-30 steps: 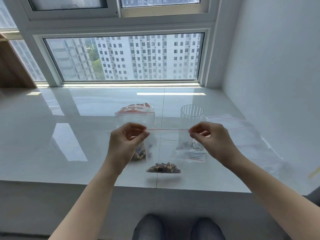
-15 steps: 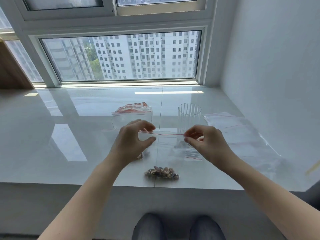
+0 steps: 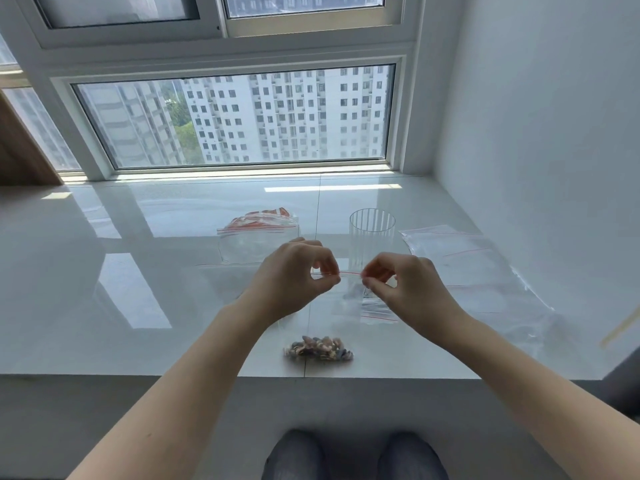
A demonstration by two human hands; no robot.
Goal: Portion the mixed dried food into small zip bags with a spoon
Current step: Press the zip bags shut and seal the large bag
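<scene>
- One small zip bag (image 3: pixel 320 348) holding mixed dried food
- One clear ribbed cup (image 3: pixel 371 237)
- One large zip bag (image 3: pixel 258 237)
- Two hands, left hand (image 3: pixel 294 282) and right hand (image 3: pixel 405 289)

Clear zip bag (image 3: pixel 322 306) — red seal line; ribbed clear cup (image 3: pixel 371 237).

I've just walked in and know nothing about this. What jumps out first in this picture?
Two bare hands meet mid-frame: the left hand and right hand pinch the red zip strip of a small clear bag above the glossy white sill. Nearer the sill's front edge lies a filled bag of mixed dried food; behind the hands stands a ribbed clear cup.
</scene>
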